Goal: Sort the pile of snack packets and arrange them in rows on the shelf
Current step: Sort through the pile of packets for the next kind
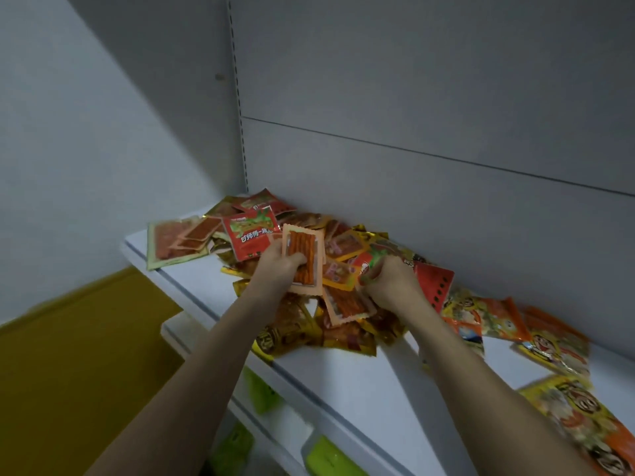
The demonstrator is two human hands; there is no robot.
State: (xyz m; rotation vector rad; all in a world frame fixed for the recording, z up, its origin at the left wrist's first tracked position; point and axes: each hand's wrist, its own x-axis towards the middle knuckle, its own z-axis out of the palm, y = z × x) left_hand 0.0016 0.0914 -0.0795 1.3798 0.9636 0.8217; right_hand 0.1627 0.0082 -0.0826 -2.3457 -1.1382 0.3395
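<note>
Head view: right hand's fingers (374, 269) vanish into blurred packet pile (343, 255).

A pale packet of red sticks (302, 257) is being gripped upright by the left hand (280, 264) above the pile of snack packets (330, 324). A red packet (431, 280) is being pinched by the right hand (391, 283) on the white shelf (360, 383).

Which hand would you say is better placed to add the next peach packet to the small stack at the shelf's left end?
Probably the left hand: it already grips a peach packet and is nearer that stack. The right hand holds a red packet.
</note>
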